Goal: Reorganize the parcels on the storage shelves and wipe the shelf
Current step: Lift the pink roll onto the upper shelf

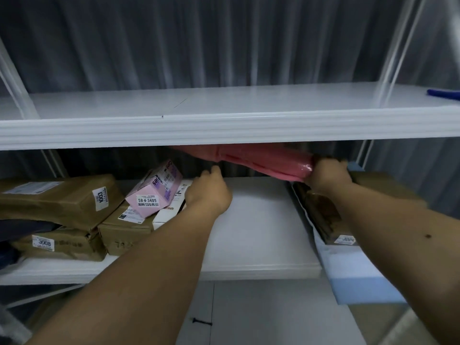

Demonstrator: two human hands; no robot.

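- The right hand (326, 174) grips one end of a pink soft parcel (261, 159), fingers curled round its plastic-wrapped edge, just under the front lip of the upper shelf (224, 125).
- The left hand (209, 192) reaches into the space under the upper shelf with its back to the camera; its fingers point inward, and the view does not show whether they are relaxed, curled, or touching anything.
- The pink soft parcel hangs in the air below the upper shelf and above the lower shelf (261, 220); its top is hidden behind the upper shelf's lip, and it sags to the left of the right hand.
- Below the upper shelf at left, a pink box (154, 192) with a white label lies tilted on top of a brown box (124, 230) and a white box (169, 212), just left of the left hand.
- Further left under the upper shelf, a brown wrapped parcel marked 1003 (57, 197) rests on a brown box marked 3008 (59, 245).
- Below the upper shelf at right, a brown flat parcel (323, 215) leans on a light blue parcel (353, 272), under the right forearm.
- A blue cloth (444, 93) lies on top of the upper shelf at its far right end.
- The upper shelf itself is white and glossy, with small dark marks near its front edge.
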